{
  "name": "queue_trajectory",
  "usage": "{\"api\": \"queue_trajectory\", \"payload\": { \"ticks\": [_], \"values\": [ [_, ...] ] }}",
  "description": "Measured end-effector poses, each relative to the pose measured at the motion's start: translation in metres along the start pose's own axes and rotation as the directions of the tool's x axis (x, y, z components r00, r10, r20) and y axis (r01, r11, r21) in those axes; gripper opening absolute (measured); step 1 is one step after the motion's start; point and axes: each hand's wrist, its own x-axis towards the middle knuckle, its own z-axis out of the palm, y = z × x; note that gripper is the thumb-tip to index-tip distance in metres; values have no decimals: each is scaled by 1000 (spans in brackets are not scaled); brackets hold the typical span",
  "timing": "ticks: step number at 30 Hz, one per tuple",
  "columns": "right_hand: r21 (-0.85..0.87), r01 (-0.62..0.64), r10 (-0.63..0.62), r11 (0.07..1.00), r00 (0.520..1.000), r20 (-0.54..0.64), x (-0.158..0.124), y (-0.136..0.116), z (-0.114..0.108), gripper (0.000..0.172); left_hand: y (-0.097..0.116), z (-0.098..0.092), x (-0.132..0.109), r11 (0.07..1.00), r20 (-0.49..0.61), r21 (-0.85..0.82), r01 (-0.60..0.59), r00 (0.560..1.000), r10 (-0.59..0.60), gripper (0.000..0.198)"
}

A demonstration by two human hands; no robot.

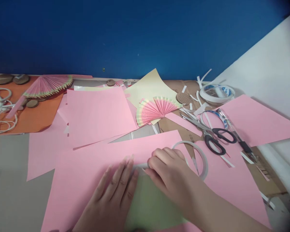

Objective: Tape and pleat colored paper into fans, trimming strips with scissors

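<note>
My left hand lies flat with fingers stretched out, pressing on the left part of a light green sheet of paper. Along the far edge of that sheet runs a whitish strip, partly under my left fingertips. My right hand is closed at the strip's right end, its fingers curled on a roll of white tape. The ring of the roll shows behind and to the right of the knuckles; the exact grip is hidden. Under the green sheet is a large pink sheet.
Scissors, a pen and more tape rolls lie at the right among paper scraps. Pleated watermelon-like paper fans rest at the back centre and left. White cables lie on orange paper. A blue wall stands behind.
</note>
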Motion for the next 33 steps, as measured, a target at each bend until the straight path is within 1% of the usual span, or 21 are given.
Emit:
{"api": "queue_trajectory", "payload": {
  "ticks": [5, 13, 17, 20, 25, 28, 33],
  "values": [
    [21, -26, 26, 999, 999, 26, 1, -1, -1, 21, 1, 0, 1, 1000, 9, 3, 14, 1000, -14, 84],
    [-15, 22, -21, 1000, 1000, 17, -2, -1, -2, 24, 0, -1, 1, 999, -5, 26, -30, 1000, 30, 93],
    [-35, 26, -25, 999, 1000, 11, -1, -2, -1, 25, 1, -1, 1, 999, -14, 24, -24, 1000, 24, 94],
    [-25, 32, -32, 999, 999, -8, -1, -1, 0, 24, 1, -1, 1, 1000, -16, 21, -15, 1000, 15, 92],
    [7, 35, -35, 999, 999, -36, -2, 1, 1, 21, 0, -3, 2, 1000, -15, -7, -31, 999, 30, 83],
    [13, 37, -37, 999, 999, -25, -2, 1, 0, 22, -1, -2, 3, 999, -3, -15, -42, 999, 42, 79],
    [21, 37, -37, 999, 999, 9, -2, 0, -2, 23, -2, 1, 3, 998, -6, -10, -57, 998, 57, 81]
  ]
}}
